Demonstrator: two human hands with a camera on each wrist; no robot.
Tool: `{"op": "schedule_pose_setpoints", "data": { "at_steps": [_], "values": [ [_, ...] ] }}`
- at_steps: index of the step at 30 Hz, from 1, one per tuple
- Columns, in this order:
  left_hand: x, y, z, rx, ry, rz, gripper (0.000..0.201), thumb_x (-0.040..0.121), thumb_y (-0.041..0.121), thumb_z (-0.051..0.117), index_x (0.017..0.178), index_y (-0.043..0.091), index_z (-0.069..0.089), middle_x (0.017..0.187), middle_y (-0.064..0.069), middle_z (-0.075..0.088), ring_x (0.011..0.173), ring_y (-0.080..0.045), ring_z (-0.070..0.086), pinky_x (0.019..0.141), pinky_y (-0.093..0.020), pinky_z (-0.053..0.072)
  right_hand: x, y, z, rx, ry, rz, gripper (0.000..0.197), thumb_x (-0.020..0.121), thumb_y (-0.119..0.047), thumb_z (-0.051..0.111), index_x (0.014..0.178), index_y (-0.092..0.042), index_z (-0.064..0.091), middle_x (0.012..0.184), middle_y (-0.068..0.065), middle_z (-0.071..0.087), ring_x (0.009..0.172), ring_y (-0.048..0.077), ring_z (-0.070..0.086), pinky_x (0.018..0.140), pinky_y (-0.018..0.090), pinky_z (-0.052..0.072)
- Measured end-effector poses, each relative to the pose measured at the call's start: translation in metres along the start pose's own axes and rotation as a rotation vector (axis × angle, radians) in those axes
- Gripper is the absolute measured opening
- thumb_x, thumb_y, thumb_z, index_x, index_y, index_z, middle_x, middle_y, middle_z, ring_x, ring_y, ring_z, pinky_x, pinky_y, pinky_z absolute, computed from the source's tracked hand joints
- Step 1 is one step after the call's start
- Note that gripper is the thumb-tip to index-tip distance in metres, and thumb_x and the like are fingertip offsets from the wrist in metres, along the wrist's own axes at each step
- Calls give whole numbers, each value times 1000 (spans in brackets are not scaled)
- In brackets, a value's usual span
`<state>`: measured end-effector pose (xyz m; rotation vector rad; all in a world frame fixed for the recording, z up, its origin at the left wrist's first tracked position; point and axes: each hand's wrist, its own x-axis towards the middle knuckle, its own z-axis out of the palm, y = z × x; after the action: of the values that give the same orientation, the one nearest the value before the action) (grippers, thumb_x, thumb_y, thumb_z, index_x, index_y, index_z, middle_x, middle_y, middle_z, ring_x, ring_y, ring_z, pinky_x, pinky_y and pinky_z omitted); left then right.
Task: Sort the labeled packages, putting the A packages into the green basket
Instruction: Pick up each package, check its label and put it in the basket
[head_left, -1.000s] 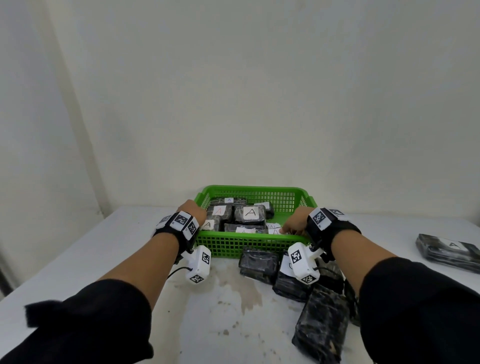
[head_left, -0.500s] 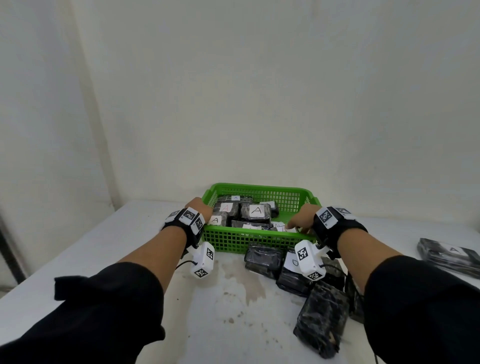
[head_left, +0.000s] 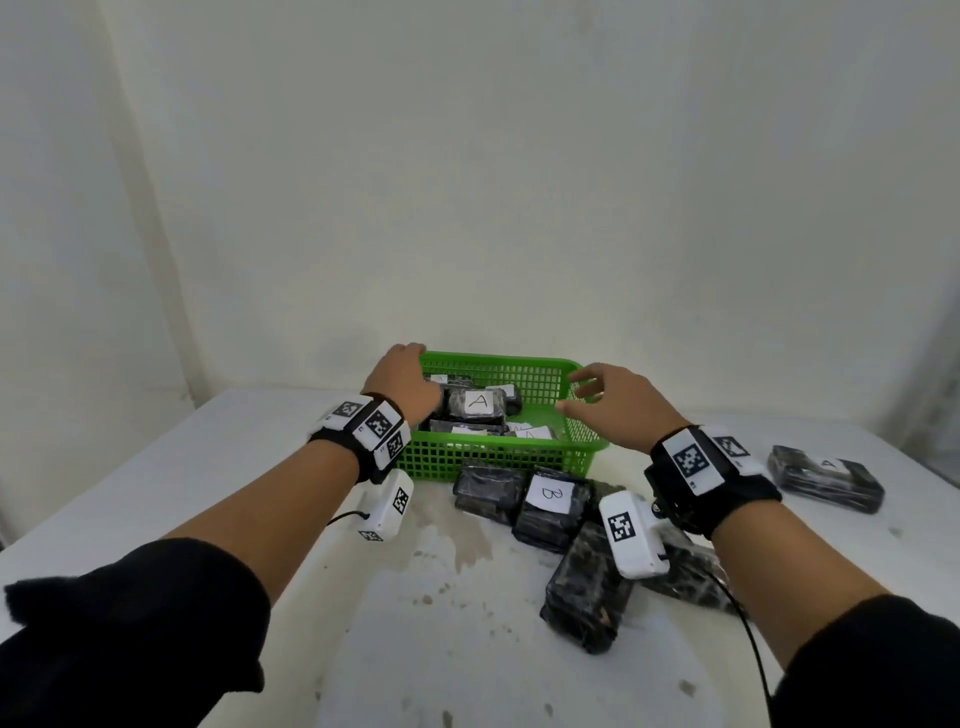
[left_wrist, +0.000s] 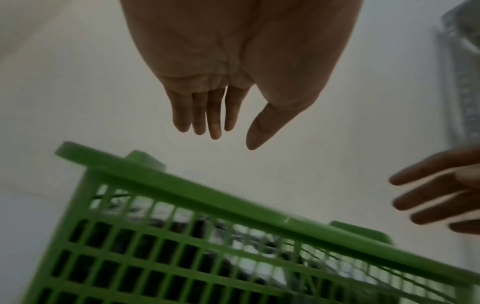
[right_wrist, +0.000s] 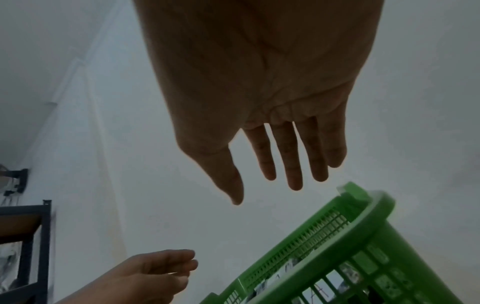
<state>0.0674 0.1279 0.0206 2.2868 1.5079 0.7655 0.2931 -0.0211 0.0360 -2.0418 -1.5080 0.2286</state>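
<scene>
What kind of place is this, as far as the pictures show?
Probably a plain workroom or storeroom set up for sorting: a stained white table against bare walls, a green basket of labelled packages, and a dark metal shelf rack at the side.

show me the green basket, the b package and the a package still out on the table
green basket (head_left: 493, 460): head view, on its near mesh wall.
B package (head_left: 549, 493): head view, on its white B label.
A package on the table (head_left: 826, 475): head view, far right, on its dark wrapped top.

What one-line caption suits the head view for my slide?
Both open hands, left hand and right hand, hover over the green basket of A packages.
</scene>
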Motion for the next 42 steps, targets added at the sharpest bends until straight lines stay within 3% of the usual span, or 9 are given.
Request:
{"op": "schedule_pose_setpoints", "data": {
  "at_steps": [8, 13, 17, 22, 27, 30, 35, 39, 42],
  "values": [
    [-74, 56, 26, -9, -156, 281, 63, 94, 29, 59, 151, 15, 35, 156, -6, 36, 143, -24, 37, 116, -35, 31, -80, 14, 2, -39, -89, -42, 65, 93, -42, 74, 151, -28, 48, 150, -4, 57, 136, 16, 53, 108, 30, 39],
    [-117, 71, 47, -24, -255, 359, 62, 93, 32, 60, 149, 17, 40, 153, -5, 39, 139, -23, 42, 114, -34, 36, -103, 26, 2, -137, -232, -51, 65, 90, -21, 73, 150, -24, 49, 151, 0, 54, 124, 16, 55, 104, 24, 37],
    [-147, 73, 61, 44, -300, 344, 59, 86, 47, 64, 134, 15, 53, 128, -2, 52, 116, -20, 56, 100, -35, 49, -116, 33, 0, -193, -321, -121, 60, 85, -4, 70, 141, -23, 61, 139, 1, 59, 128, 18, 55, 97, 16, 37],
    [-167, 76, 79, 108, -575, 327, 66, 63, 79, 66, 94, 21, 70, 88, 0, 71, 81, -16, 67, 73, -33, 57, -121, 37, 10, -290, -408, -172, 61, 83, -9, 74, 141, -24, 61, 141, -2, 57, 131, 17, 52, 110, 24, 39],
    [-166, 84, 80, 45, -608, 267, 39, 64, 47, 79, 85, 14, 73, 83, -3, 73, 75, -18, 68, 65, -29, 56, -117, 38, 14, -265, -396, -184, 65, 81, -13, 81, 142, -23, 60, 142, 0, 59, 131, 19, 53, 108, 25, 39],
    [-156, 79, 69, -60, -615, 218, 34, 61, 36, 80, 87, 16, 74, 81, 2, 75, 69, -13, 67, 61, -26, 55, -112, 43, 10, -167, -376, -151, 67, 76, -16, 87, 138, -25, 63, 132, -4, 64, 121, 16, 59, 96, 23, 42],
    [-135, 56, 38, -433, -553, 190, 52, 68, 31, 83, 118, 25, 69, 105, 8, 75, 97, -11, 71, 95, -33, 54, -102, 54, 3, 214, -223, -69, 68, 76, -33, 91, 138, -32, 62, 125, -12, 66, 112, 6, 63, 106, 31, 50],
    [-123, 42, 24, -717, -529, 158, 56, 61, 44, 78, 114, 29, 70, 108, 1, 76, 99, -19, 73, 92, -37, 57, -89, 40, 14, 580, -170, -100, 52, 85, -28, 85, 134, -29, 67, 123, -6, 73, 114, 9, 70, 103, 31, 56],
    [-116, 37, 24, -893, -489, 99, 52, 68, 33, 82, 116, 17, 70, 112, -9, 74, 104, -27, 72, 94, -43, 56, -81, 23, 29, 832, -72, -64, 37, 85, -19, 86, 120, -16, 76, 112, 5, 79, 98, 17, 77, 86, 31, 63]
  ]
}}
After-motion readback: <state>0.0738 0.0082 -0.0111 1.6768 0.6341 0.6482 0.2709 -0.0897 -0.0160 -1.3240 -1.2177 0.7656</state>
